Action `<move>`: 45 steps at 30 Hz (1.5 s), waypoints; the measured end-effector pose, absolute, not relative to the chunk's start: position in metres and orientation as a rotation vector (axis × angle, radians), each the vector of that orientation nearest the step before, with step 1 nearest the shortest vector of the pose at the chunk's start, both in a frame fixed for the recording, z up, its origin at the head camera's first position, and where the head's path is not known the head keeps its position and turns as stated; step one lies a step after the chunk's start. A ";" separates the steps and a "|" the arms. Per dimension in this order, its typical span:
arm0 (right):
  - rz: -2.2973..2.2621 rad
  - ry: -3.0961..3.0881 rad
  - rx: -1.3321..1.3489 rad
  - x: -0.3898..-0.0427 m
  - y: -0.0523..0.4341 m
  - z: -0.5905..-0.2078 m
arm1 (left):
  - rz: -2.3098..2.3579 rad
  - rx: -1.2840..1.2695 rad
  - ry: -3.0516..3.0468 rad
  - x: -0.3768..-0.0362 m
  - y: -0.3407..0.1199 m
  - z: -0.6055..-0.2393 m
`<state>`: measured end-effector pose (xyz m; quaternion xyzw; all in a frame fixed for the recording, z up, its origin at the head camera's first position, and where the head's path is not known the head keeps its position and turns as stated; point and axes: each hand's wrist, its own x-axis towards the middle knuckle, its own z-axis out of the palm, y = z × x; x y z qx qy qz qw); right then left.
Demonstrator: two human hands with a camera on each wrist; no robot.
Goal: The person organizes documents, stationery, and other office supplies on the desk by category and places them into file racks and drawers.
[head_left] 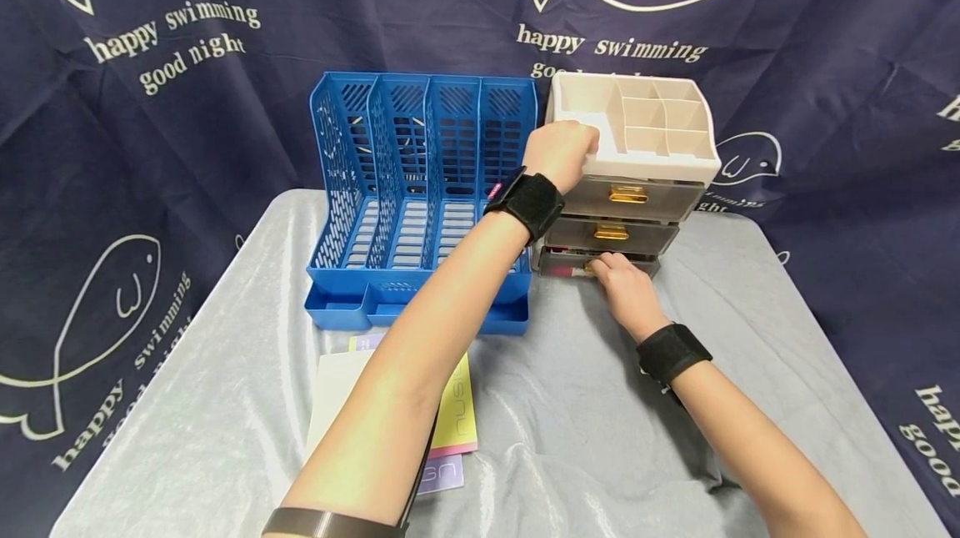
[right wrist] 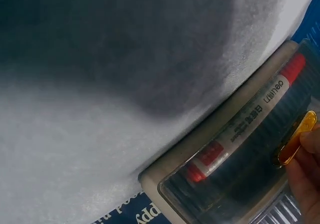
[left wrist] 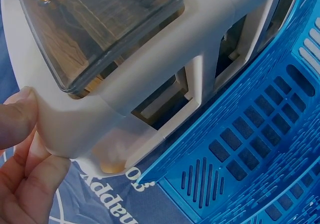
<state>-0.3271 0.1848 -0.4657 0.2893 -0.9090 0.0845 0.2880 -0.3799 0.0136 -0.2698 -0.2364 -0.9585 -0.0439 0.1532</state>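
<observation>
A: What stands at the left of the worktop (head_left: 750, 329)?
B: A blue file rack (head_left: 420, 188), with paper sheets (head_left: 337, 388) nearer.

A: And beside it?
B: A beige drawer organiser (head_left: 637, 146), touching the rack's right side. The left hand (head_left: 562, 153) grips its top left corner, fingers (left wrist: 30, 184) curled round the rim.

A: The right hand (head_left: 626, 288)?
B: Its fingers (right wrist: 305, 179) pinch the gold handle (right wrist: 296, 138) of the bottom drawer (right wrist: 240, 154), which holds a red-capped marker (right wrist: 245, 129).

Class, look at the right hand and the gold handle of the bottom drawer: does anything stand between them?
Nothing visible does. The right hand already has its fingertips on the gold handle of the bottom drawer. The left hand grips the organiser at its top corner.
</observation>
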 end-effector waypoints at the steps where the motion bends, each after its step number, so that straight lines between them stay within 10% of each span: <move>1: 0.227 -2.434 0.770 -0.327 0.185 -0.465 | -0.126 -0.678 -2.749 -0.380 0.014 -0.270; 28: 0.267 -2.533 0.697 -0.329 0.180 -0.455 | -0.117 -0.685 -2.749 -0.378 0.014 -0.270; 45: 0.457 -2.609 0.664 -0.266 0.155 -0.425 | -0.312 -0.702 -2.765 -0.378 0.007 -0.270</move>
